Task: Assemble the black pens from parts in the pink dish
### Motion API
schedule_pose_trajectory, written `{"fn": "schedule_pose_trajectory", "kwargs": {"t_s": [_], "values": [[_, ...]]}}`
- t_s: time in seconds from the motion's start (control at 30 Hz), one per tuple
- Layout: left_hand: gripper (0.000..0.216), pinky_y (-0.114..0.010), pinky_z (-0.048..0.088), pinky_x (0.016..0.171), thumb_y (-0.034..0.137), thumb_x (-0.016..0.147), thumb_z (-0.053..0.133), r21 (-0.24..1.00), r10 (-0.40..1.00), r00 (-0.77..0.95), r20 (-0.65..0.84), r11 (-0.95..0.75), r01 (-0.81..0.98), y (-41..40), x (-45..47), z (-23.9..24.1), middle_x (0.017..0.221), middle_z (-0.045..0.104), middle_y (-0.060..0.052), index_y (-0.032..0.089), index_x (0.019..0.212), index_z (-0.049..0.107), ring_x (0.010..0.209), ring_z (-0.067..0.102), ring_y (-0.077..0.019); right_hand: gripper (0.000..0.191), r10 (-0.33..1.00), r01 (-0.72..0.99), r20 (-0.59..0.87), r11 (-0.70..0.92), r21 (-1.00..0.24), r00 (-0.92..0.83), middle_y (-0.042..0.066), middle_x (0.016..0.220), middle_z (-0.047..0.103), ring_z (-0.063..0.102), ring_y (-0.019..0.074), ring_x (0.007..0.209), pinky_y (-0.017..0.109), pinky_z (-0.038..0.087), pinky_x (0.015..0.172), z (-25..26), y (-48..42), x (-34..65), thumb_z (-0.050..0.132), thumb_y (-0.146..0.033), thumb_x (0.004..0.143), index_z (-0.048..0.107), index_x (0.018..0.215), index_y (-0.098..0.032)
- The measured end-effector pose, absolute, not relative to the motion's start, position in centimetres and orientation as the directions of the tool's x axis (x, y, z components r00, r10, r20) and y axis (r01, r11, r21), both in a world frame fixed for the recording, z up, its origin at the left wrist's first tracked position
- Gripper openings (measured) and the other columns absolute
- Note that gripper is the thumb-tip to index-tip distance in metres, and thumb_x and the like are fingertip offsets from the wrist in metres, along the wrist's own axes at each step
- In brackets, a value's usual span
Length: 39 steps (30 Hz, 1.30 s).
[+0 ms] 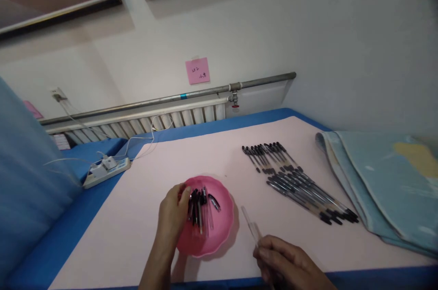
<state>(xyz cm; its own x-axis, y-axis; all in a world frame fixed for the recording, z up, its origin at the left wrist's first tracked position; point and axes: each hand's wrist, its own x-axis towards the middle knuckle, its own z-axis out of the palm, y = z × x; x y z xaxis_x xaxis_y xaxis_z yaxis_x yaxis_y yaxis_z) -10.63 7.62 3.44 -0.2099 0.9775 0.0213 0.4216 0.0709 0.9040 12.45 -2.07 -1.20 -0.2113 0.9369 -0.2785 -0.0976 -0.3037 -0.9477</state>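
Note:
A pink plate point(224, 230) with a wavy rim holds pen parts point(200, 208): black caps, dark slim pieces and clear tubes. My left hand point(173, 210) reaches over its left rim with curled fingers. The thumb and fingertips close at the edge of the pile, and what lies between them is hidden. To the right of the plate, my right hand point(284, 260) grips a clear pen barrel point(251, 224) that points up and leftward. Its lower end disappears inside the fingers.
Capped pens point(308, 192) lie in a slanted row on the right, below a second row of pens point(268, 155). A folded light-blue blanket point(383, 180) borders them. A power strip point(107, 171) with cables sits at left, near a blue curtain point(30, 189). A radiator point(191, 116) stands behind.

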Motion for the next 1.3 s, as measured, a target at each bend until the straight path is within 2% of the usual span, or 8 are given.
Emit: {"fn": "schedule_pose_trajectory", "kwargs": {"t_s": [0.1, 0.23, 0.43, 0.57, 0.77, 0.83, 1.07, 1.3], "values": [[0.026, -0.025, 0.039, 0.053, 0.043, 0.08, 0.053, 0.936, 0.997, -0.04, -0.063, 0.073, 0.345, 4.4, -9.0, 3.7, 0.061, 0.059, 0.0, 0.02, 0.082, 0.065, 0.055, 0.053, -0.0161, 0.039, 0.955, -0.248, -0.293, -0.297, -0.922, -0.057, -0.006, 0.051, 0.045, 0.041, 0.0108, 0.05, 0.024, 0.031, 0.05, -0.7, -1.4, 12.2, 0.07, -0.054, 0.068, 0.069, 0.077, -0.016], [0.023, -0.022, 0.032, 0.049, 0.04, 0.075, 0.061, 0.951, 0.969, 0.216, -0.12, 0.05, 0.304, 0.5, -5.5, 3.2, 0.055, 0.053, 0.002, 0.02, 0.065, 0.057, 0.05, 0.046, -0.0124, 0.037, 0.958, -0.365, -0.287, -0.272, -0.89, -0.014, -0.009, 0.049, 0.039, 0.033, 0.0082, 0.047, 0.022, 0.027, 0.046, 0.4, -1.0, 11.1, 0.071, -0.053, 0.067, 0.057, 0.068, -0.019], [0.021, -0.025, 0.026, 0.053, 0.034, 0.076, 0.061, 0.847, 0.977, 0.212, -0.016, -0.1, 0.523, -1.1, -3.3, 1.2, 0.057, 0.053, 0.001, 0.021, 0.064, 0.052, 0.054, 0.043, -0.0136, 0.037, 0.974, -0.37, -0.226, -0.213, -0.904, -0.01, -0.008, 0.055, 0.043, 0.038, 0.0087, 0.049, 0.022, 0.032, 0.048, 1.0, -1.3, 10.2, 0.071, -0.051, 0.071, 0.05, 0.066, -0.02], [0.024, -0.027, 0.028, 0.057, 0.037, 0.081, 0.055, 0.844, 0.971, 0.235, 0.039, -0.158, 0.513, -1.1, -3.6, 0.2, 0.063, 0.059, -0.003, 0.021, 0.064, 0.055, 0.059, 0.047, -0.0156, 0.035, 0.984, -0.347, -0.179, -0.174, -0.921, -0.017, -0.008, 0.054, 0.044, 0.037, 0.0081, 0.049, 0.021, 0.031, 0.048, 0.8, -1.5, 10.4, 0.067, -0.049, 0.077, 0.052, 0.067, -0.019], [0.047, -0.025, 0.03, 0.048, 0.063, 0.082, 0.041, 0.967, 0.81, 0.535, -0.242, 0.153, 0.205, -0.8, -3.9, 0.7, 0.052, 0.052, 0.0, 0.019, 0.068, 0.055, 0.046, 0.047, -0.0131, 0.035, 0.984, -0.329, -0.164, -0.176, -0.928, -0.063, -0.007, 0.053, 0.048, 0.038, 0.0078, 0.045, 0.022, 0.028, 0.044, 0.4, -1.6, 10.6, 0.064, -0.051, 0.077, 0.054, 0.068, -0.018], [0.05, -0.024, 0.029, 0.046, 0.065, 0.082, 0.039, 0.967, 0.817, 0.519, -0.253, 0.194, 0.166, -0.8, -3.6, 0.6, 0.051, 0.049, 0.001, 0.019, 0.07, 0.055, 0.043, 0.045, -0.0123, 0.036, 0.985, -0.325, -0.163, -0.17, -0.93, -0.049, -0.007, 0.054, 0.048, 0.037, 0.0077, 0.045, 0.022, 0.027, 0.044, 0.3, -1.7, 10.6, 0.064, -0.052, 0.077, 0.054, 0.068, -0.019], [0.027, -0.026, 0.028, 0.056, 0.04, 0.075, 0.061, 0.924, 0.975, 0.223, -0.022, -0.065, 0.377, -1.4, -3.3, -0.2, 0.06, 0.048, 0.001, 0.021, 0.063, 0.048, 0.058, 0.043, -0.0134, 0.035, 0.987, -0.268, -0.156, -0.16, -0.95, -0.036, -0.006, 0.054, 0.05, 0.04, 0.0084, 0.047, 0.022, 0.031, 0.045, 0.4, -1.7, 10.5, 0.064, -0.05, 0.078, 0.054, 0.066, -0.018], [0.052, -0.023, 0.022, 0.045, 0.069, 0.067, 0.059, 0.919, 0.814, 0.504, -0.288, 0.383, -0.093, -1.1, -3.2, -1.1, 0.049, 0.05, 0.001, 0.017, 0.064, 0.055, 0.042, 0.037, -0.0085, 0.038, 0.98, -0.334, -0.18, -0.198, -0.921, -0.084, -0.007, 0.053, 0.047, 0.037, 0.008, 0.046, 0.021, 0.027, 0.043, 0.3, -1.6, 10.5, 0.068, -0.055, 0.073, 0.057, 0.068, -0.018]]}}
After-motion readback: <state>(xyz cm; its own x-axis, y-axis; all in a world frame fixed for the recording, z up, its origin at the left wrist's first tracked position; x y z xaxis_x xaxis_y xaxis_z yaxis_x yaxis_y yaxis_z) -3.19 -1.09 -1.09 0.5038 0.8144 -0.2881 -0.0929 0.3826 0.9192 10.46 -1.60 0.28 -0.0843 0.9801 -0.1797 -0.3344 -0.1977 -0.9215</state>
